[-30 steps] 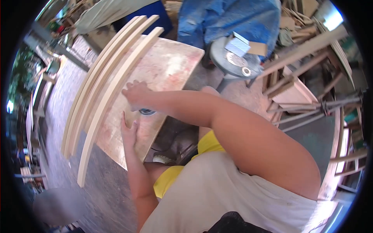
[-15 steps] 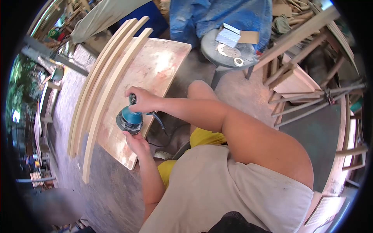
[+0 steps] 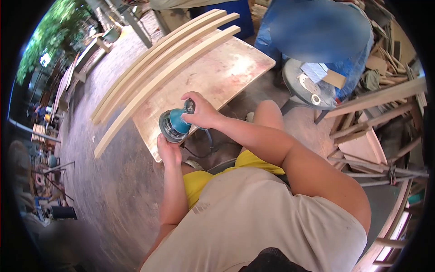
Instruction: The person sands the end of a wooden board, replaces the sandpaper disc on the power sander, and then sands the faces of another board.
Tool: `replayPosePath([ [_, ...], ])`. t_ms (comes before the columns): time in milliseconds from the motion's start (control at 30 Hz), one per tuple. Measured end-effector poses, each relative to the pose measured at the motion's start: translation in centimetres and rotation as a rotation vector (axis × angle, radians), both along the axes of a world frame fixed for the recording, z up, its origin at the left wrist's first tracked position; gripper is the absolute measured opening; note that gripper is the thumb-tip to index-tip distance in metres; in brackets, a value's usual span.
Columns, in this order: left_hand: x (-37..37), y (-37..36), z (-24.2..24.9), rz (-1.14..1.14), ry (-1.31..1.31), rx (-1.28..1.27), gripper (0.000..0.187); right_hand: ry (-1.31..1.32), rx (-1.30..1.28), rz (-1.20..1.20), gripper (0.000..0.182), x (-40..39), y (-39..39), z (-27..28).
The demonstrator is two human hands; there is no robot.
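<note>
A teal power sander (image 3: 176,124) is tilted over the near edge of a pale board (image 3: 217,68), its round pad turned to the left. My right hand (image 3: 202,110) is wrapped round the sander's handle. Below it, my left hand (image 3: 169,149) is at the lower rim of the pad; its fingertips are partly hidden behind the tool, so its grip cannot be made out. A dark cord runs down from the sander past the board's edge. Several long wooden strips (image 3: 154,88) lie side by side across the far side of the board and jut past its left end.
A grey stool (image 3: 292,77) beyond the board holds a box (image 3: 314,71), a perforated disc and a tape roll (image 3: 316,98). Wooden frames and scrap (image 3: 362,143) stand at the right. A blue tarp (image 3: 267,38) hangs behind. My knees are beside the board.
The view has swung left, so the board, strips and stool appear further right. The sander is still in my right hand, its pad now tilted more to the left.
</note>
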State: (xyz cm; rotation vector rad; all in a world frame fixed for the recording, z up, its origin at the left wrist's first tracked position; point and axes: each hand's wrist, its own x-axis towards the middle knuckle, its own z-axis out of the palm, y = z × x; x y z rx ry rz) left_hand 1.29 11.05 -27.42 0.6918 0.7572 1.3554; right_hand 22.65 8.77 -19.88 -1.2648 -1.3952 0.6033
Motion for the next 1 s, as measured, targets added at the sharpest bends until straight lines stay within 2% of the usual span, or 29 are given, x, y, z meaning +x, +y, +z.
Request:
replayPosePath([
  [67, -0.4, 0.3, 1.3, -0.013, -0.006, -0.101, 0.027, -0.025, 0.004, 0.035, 0.058, -0.4, -0.2, 0.9],
  [133, -1.9, 2.6, 0.0, 0.043, 0.029, -0.138, 0.028, 0.024, 0.030, 0.107, 0.059, -0.7, 0.1, 1.5],
  [200, -4.9, 6.1, -3.7, 0.264, 0.215, -0.176, 0.031, 0.031, 0.113, 0.108, 0.060, -1.2, 0.7, 2.0],
  [233, -6.9, 7.2, -4.5, 0.380, 0.128, -0.232, 0.032, 0.028, 0.128, 0.100, 0.060, -1.1, 0.7, 3.0],
  [267, -8.9, 8.1, -4.7, 0.498, 0.041, -0.281, 0.033, 0.077, 0.060, 0.120, 0.061, -0.6, 1.4, 3.6],
  [333, -11.5, 7.8, -1.5, 0.600, 0.170, -0.179, 0.031, -0.138, 0.059, 0.028, 0.064, 0.8, 2.9, 5.3],
  [367, -12.1, 7.6, 0.1, 0.606, 0.198, -0.173, 0.029, -0.220, 0.042, 0.031, 0.062, 1.6, 4.1, 5.7],
  [433, -12.4, 7.6, 1.9, 0.569, 0.209, -0.135, 0.025, -0.561, -0.021, -0.030, 0.065, 2.1, 6.7, 6.0],
  [467, -12.1, 7.6, 2.3, 0.522, 0.199, -0.111, 0.023, -0.553, -0.014, -0.017, 0.065, 1.7, 8.1, 5.7],
  [500, -11.4, 7.0, 3.3, 0.469, 0.095, -0.104, 0.023, -0.704, -0.130, -0.002, 0.064, 1.4, 8.9, 5.7],
  [533, -11.0, 6.8, 3.7, 0.461, 0.102, -0.103, 0.023, -0.854, -0.258, 0.005, 0.063, 1.7, 9.8, 5.6],
  [600, -8.9, 5.7, 3.7, 0.378, 0.041, -0.031, 0.023, -0.971, -0.281, 0.004, 0.065, 1.5, 12.6, 2.7],
  [633, -8.3, 5.2, 3.9, 0.347, 0.058, -0.034, 0.025, -0.957, -0.312, 0.098, 0.064, 1.8, 14.2, 1.5],
  [667, -7.5, 4.9, 4.0, 0.323, 0.108, -0.007, 0.025, -0.993, -0.388, 0.092, 0.067, 1.1, 15.2, 1.3],
  [700, -6.5, 4.5, 4.7, 0.316, 0.105, -0.003, 0.025, -0.917, -0.381, 0.128, 0.068, 1.2, 15.9, 1.4],
  [733, -6.2, 4.4, 4.8, 0.280, 0.113, 0.013, 0.025, -0.917, -0.117, 0.098, 0.068, 1.4, 15.2, 1.0],
  [767, -5.5, 3.6, 5.5, 0.232, 0.104, 0.060, 0.023, -0.742, -0.187, 0.136, 0.075, 1.5, 15.3, 1.4],
  [867, -2.4, 3.1, 6.9, 0.153, 0.243, 0.105, 0.023, -0.302, 0.174, 0.115, 0.083, 1.6, 11.4, 2.9],
  [933, 0.7, 3.2, 7.9, -0.019, 0.342, 0.168, 0.023, -0.028, -0.074, 0.417, 0.059, 3.1, 6.4, 4.9],
  [967, 2.6, 3.7, 7.1, -0.053, 0.336, 0.164, 0.023, -0.028, -0.084, 0.384, 0.059, 5.1, 4.6, 4.8],
  [1000, 3.9, 4.4, 6.9, -0.148, 0.375, 0.168, 0.025, 0.121, -0.160, 0.407, 0.051, 6.7, 2.6, 5.0],
])
